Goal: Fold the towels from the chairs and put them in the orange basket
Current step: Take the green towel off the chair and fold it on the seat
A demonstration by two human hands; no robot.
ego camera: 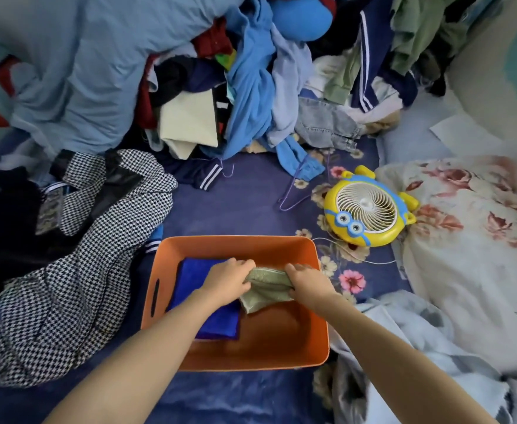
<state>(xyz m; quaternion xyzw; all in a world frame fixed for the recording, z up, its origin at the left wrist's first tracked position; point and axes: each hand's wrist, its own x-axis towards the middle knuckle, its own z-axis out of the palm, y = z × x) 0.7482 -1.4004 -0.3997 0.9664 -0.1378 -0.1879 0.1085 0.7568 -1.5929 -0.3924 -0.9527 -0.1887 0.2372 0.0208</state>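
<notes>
An orange basket (235, 244) stands on the blue bedsheet in front of me. Inside it, on the left, lies a folded blue towel (196, 273). Both my hands reach into the basket's right half and hold a folded olive-green towel (266, 290). My left hand (228, 276) grips the towel's left end and partly covers the blue towel. My right hand (307, 278) grips its right end. The green towel hangs slightly between them, just above the basket floor.
A houndstooth garment (76, 261) lies left of the basket. A big pile of clothes (251, 87) fills the back. A yellow cartoon fan (368, 206) with its cord and a purple hanger (297, 191) lie at the right, by a floral pillow (471, 228).
</notes>
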